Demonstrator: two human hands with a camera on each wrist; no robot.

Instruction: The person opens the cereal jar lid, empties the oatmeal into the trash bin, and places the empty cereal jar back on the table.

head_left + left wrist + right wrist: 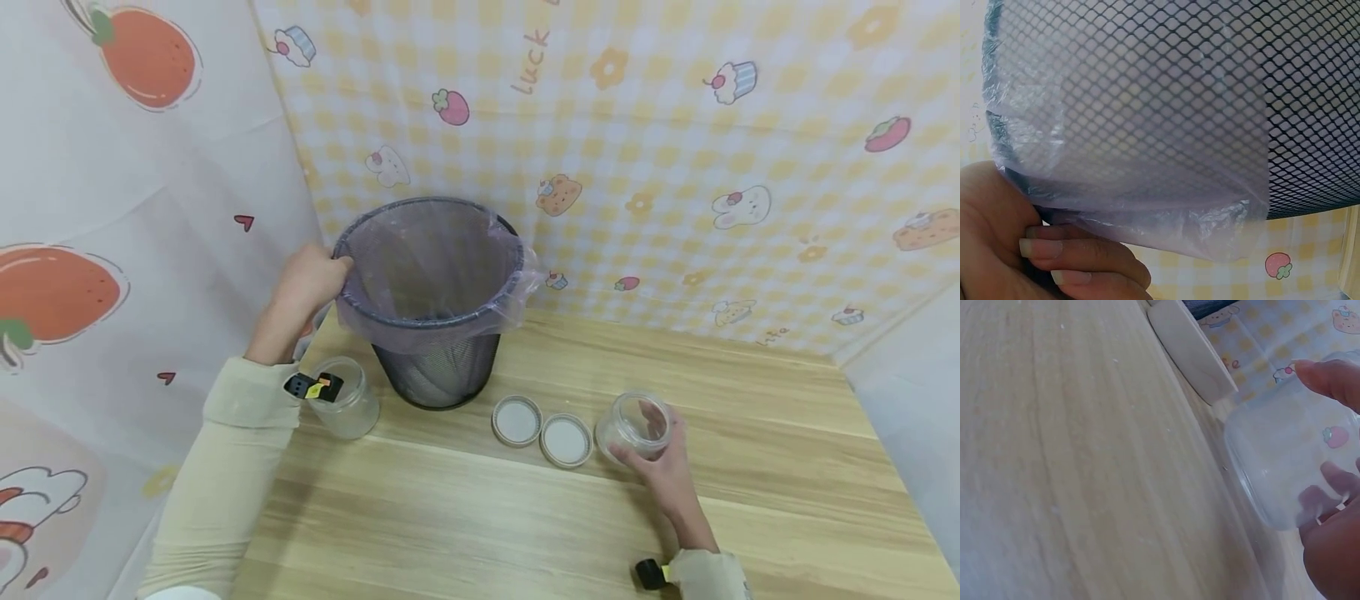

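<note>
My left hand (311, 279) grips the left rim of a black mesh wastebasket (442, 367), lined with a thin purple plastic bag (420, 337) folded over the rim. In the left wrist view, the fingers (1085, 253) curl under the rim and the liner's edge. On the right, my right hand (663, 467) holds a clear jar (633, 425) without a lid, thumb on one side and fingers round the other. The right wrist view shows the jar (1279, 456) close to the tabletop; whether its base touches the wood I cannot tell.
Two round lids (517, 420) (566, 440) lie side by side between the wastebasket and the held jar. Another clear jar (348, 412) stands below my left wrist, partly covered by the wrist camera. Patterned cloth (637, 167) hangs behind the wooden table (465, 517).
</note>
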